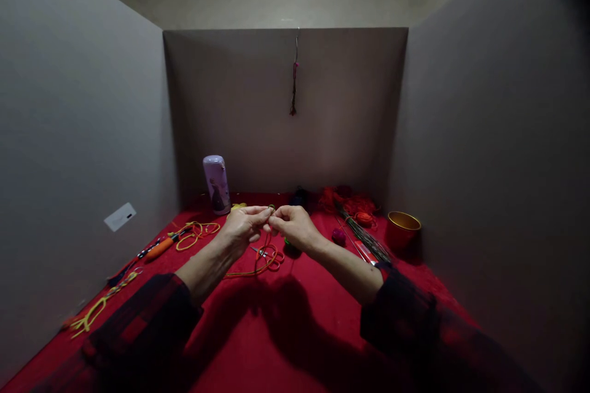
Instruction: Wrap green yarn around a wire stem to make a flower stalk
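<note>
My left hand [247, 223] and my right hand [295, 227] meet above the middle of the table, thumbs and fingertips pinched together. Between them they grip a thin cord. A small green loop of it shows above the fingertips, and an orange and dark length [256, 264] hangs below and trails left over the red cloth. The exact spot where the fingers press the cord is hidden. Scissors [275, 258] with orange-red handles lie under the hands, partly behind the cord. A green ball [291, 247] sits just below my right hand, partly covered by it.
On the red cloth [276, 344] stand a purple tall container [216, 184] at back left and a red cup with gold rim [404, 221] at right. Yellow cords [198, 233], braided cords, red yarn [350, 204], dark stems [369, 236] and a magenta ball [338, 236] lie around. Panels enclose three sides.
</note>
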A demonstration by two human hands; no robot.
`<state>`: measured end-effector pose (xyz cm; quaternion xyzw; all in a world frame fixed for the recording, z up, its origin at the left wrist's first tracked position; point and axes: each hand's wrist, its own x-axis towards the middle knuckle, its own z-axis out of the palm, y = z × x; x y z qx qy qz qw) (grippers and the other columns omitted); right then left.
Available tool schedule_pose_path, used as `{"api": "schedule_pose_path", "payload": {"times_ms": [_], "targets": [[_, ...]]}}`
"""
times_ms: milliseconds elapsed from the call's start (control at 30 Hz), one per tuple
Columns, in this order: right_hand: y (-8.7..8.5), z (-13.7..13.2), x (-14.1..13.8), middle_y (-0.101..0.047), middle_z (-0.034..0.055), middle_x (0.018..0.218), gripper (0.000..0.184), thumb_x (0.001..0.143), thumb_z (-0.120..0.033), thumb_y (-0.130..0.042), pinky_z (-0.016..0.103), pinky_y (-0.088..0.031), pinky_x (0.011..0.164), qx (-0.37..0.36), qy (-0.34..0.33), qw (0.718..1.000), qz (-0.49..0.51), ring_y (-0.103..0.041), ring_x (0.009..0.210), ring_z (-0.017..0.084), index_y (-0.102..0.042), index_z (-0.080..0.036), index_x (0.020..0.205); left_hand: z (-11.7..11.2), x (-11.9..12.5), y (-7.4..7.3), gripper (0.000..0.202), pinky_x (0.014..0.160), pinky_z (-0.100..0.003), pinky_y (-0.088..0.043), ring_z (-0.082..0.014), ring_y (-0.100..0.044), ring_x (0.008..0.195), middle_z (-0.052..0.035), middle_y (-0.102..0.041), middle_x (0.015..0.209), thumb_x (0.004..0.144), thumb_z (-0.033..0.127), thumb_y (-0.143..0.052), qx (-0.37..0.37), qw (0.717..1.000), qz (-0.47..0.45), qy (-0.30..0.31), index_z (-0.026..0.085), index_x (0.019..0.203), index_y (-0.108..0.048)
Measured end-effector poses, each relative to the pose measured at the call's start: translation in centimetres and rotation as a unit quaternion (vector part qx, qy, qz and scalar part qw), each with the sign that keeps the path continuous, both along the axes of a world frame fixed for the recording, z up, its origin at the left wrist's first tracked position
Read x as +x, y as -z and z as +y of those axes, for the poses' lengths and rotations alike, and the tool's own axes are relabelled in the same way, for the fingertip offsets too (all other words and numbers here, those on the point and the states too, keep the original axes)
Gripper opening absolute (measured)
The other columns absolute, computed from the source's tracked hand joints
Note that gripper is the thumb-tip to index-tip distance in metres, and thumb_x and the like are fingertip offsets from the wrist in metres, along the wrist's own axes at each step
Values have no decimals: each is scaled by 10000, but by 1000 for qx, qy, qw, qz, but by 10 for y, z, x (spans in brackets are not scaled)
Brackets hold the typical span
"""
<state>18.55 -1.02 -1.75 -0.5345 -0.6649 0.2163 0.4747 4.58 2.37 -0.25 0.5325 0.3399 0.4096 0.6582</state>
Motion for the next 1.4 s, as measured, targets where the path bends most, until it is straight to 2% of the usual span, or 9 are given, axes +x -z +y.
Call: {"api": "schedule_pose_path", "payload": {"times_ms": [300,400,567,700,867,933,1033,1200,1400], "targets": [[-7,-15,-5,-653,14,609,185,747,-330,-585,232,-296,495,-15,127,986,-111,-549,563,133,-684,-210,646,-8,6,0,326,325,-169,-115,-7,-284,294,26,-485,404,541,331,-807,20,999,28,-9,101,595,-581],[-4,-9,-3,-651,19,610,209,758,-341,-590,226,-316,501,-21,103,991,-81,-548,559,128,-669,-188,639,-4,7,2,356,338,-171,-107,-5,-264,299,42,-446,391,557,384,-792,34,999,25,-9,106,596,-572],[0,-3,-4,-647,13,626,156,759,-230,-575,206,-347,514,-11,31,999,-11,-539,561,107,-646,-148,648,1,5,-2,411,340,-176,-118,-16,-264,299,49,-438,382,600,448,-759,41,999,6,-13,85,744,-631],[-2,-5,-4,-666,22,696,162,755,-297,-613,216,-375,547,-9,38,999,3,-569,626,123,-661,-146,722,0,2,-8,380,323,-176,-122,-18,-257,286,46,-437,370,637,451,-730,59,998,6,-9,98,681,-596],[-8,-4,-4,-683,38,807,234,755,-365,-635,224,-432,626,49,21,997,61,-608,717,136,-635,-148,841,-5,1,-6,332,328,-164,-201,-29,-318,306,42,-461,389,652,406,-725,112,993,17,-33,125,622,-550],[-11,-3,-4,-678,34,770,198,778,-347,-611,226,-425,612,51,39,997,45,-602,689,134,-626,-151,803,-6,2,-3,310,326,-163,-216,-32,-346,317,27,-497,423,639,374,-734,115,992,26,-34,113,626,-567],[-14,-3,-2,-664,20,721,110,808,-221,-550,219,-397,601,55,61,996,-18,-582,663,124,-616,-159,746,-5,2,1,292,317,-163,-231,-41,-396,335,-5,-547,482,632,349,-732,113,993,27,-28,96,628,-587],[-24,-5,6,-645,36,752,125,811,-121,-499,231,-352,611,116,29,974,-192,-540,661,125,-613,-154,772,-5,-2,0,243,311,-165,-266,-55,-452,364,-52,-615,580,631,293,-722,112,993,36,-32,85,629,-595],[-27,-8,2,-621,18,656,205,846,-267,-513,222,-329,557,40,60,991,-110,-505,579,107,-614,-151,709,-6,-1,-1,269,312,-164,-267,-48,-433,344,-42,-602,548,618,314,-738,110,993,23,-41,85,631,-597]]}}
